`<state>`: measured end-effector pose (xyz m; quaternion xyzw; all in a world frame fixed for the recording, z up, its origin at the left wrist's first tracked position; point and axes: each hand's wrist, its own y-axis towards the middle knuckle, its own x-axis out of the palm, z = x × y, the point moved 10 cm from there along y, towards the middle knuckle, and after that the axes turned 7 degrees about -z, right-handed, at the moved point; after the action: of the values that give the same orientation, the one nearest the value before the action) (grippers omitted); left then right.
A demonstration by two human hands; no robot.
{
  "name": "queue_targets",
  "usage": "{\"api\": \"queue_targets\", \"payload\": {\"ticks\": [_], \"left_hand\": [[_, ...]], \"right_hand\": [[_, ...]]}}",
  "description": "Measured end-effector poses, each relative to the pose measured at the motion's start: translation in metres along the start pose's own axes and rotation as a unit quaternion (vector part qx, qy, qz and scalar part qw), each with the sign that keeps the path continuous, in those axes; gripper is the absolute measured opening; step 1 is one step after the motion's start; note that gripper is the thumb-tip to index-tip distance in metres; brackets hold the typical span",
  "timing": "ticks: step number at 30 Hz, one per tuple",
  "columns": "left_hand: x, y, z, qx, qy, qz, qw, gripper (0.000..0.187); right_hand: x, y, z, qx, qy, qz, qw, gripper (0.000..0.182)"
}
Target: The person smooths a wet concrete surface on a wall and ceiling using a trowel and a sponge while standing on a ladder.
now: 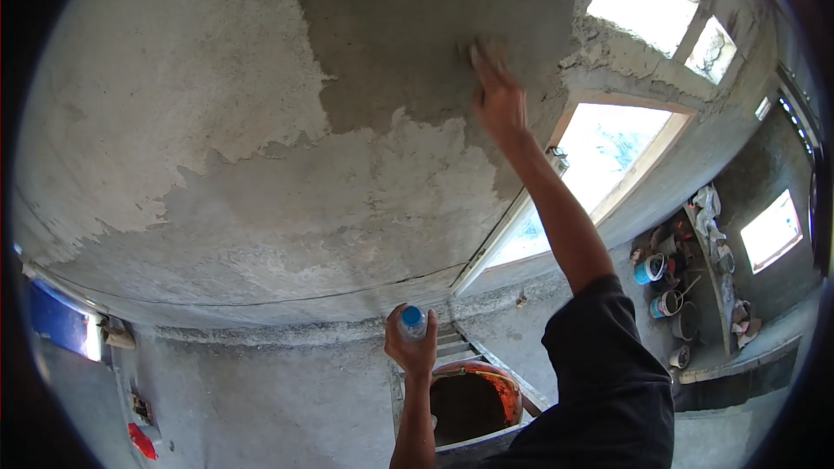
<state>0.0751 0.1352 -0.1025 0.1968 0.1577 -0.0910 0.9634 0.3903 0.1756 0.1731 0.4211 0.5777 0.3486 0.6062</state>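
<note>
My right hand is raised on a bare arm and pressed against the wet dark plaster patch on the grey ceiling; a small pad or sponge seems to lie under the fingers, but it is blurred. My left hand is lower down, closed around a clear plastic bottle with a blue cap, held upright. Dry, lighter plaster covers the ceiling to the left of the wet patch.
Below the left hand stands an orange bucket on a ladder. Bright window openings are at right. Several paint cans and tubs sit on a ledge at right. A red object lies at lower left.
</note>
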Motion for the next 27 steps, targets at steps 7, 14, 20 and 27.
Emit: {"api": "queue_targets", "payload": {"ticks": [7,14,20,27], "left_hand": [[0.001,-0.004,-0.001,0.010,-0.004,0.000,1.000,0.044],[0.001,-0.001,0.001,0.016,-0.002,0.000,1.000,0.044],[0.003,-0.002,0.005,0.014,-0.008,-0.007,1.000,0.044],[0.003,-0.003,0.011,0.042,0.000,-0.001,0.999,0.044]], "right_hand": [[-0.035,0.034,0.011,0.023,-0.003,0.013,1.000,0.059],[0.004,-0.005,0.009,0.046,-0.046,-0.121,0.991,0.056],[-0.021,0.037,0.023,0.083,0.006,-0.036,0.996,0.055],[-0.015,0.012,0.013,0.050,0.020,-0.050,0.997,0.058]]}}
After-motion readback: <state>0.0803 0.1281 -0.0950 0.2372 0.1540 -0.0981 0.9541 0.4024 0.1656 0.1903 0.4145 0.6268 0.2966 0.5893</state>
